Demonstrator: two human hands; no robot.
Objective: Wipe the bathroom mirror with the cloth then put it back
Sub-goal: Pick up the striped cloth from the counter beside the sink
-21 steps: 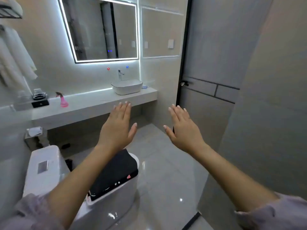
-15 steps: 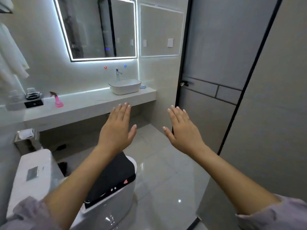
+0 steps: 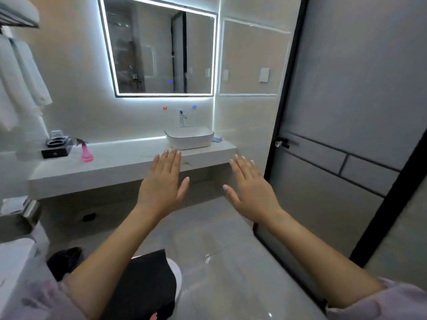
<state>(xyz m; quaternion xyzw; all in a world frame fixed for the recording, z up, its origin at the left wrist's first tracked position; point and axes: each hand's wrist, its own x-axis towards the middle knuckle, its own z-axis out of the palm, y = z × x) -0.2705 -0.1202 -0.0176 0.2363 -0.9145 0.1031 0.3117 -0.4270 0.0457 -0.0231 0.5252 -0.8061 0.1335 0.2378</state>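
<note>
A backlit rectangular mirror (image 3: 161, 51) hangs on the far wall above a white basin (image 3: 189, 137). A small blue striped cloth (image 3: 217, 139) lies on the white counter (image 3: 115, 165) just right of the basin. My left hand (image 3: 164, 183) and my right hand (image 3: 249, 188) are held out in front of me with straight fingers, palms down, holding nothing. Both hover in the air short of the counter's front edge.
A pink spray bottle (image 3: 86, 153) and a black tray with cups (image 3: 55, 146) stand at the counter's left. White towels (image 3: 20, 82) hang at the left. A toilet with a black cover (image 3: 143, 285) is below left. A grey door (image 3: 346, 112) is at the right.
The view has moved closer to the counter and mirror. Both hands stay outstretched and flat, holding nothing.
</note>
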